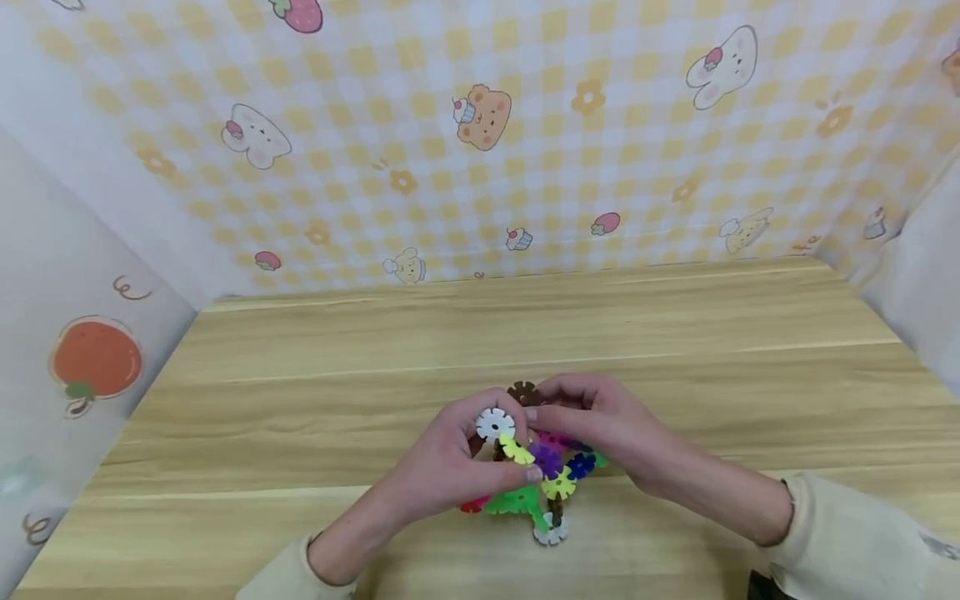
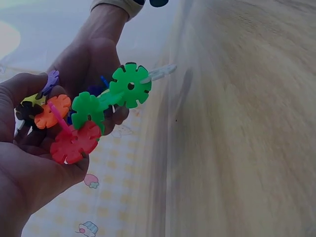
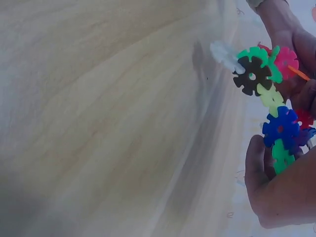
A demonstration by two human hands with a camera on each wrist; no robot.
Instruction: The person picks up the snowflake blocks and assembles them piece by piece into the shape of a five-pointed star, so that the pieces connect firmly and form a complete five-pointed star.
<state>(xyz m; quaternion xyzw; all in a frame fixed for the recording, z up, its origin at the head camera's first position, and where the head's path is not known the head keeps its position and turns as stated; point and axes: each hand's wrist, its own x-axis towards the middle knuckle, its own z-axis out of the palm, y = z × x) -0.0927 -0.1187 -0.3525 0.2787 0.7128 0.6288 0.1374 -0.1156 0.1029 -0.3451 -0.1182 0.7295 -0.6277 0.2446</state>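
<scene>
A cluster of interlocked plastic snowflake discs [image 1: 546, 460] is held between both hands over the near middle of the table. My left hand [image 1: 453, 462] grips its left side, thumb near the purple disc, with a white disc [image 1: 495, 425] and a yellow disc [image 1: 516, 450] between thumb and fingers. From the right, my right hand [image 1: 618, 425] holds the cluster, its thumb close to a brown disc [image 1: 523, 392] at the far side. Red [image 2: 74, 143] and green discs [image 2: 130, 86] show below in the left wrist view. A blue disc [image 3: 281, 127] sits beside the right fingers.
The wood-grain table [image 1: 300, 400] stretches around the hands. Behind it rises a yellow checked cloth [image 1: 420, 142] with cartoon prints, and a pale cloth side wall [image 1: 82, 275] borders the left. A small black object [image 1: 763, 586] lies by the right sleeve [image 1: 847, 533].
</scene>
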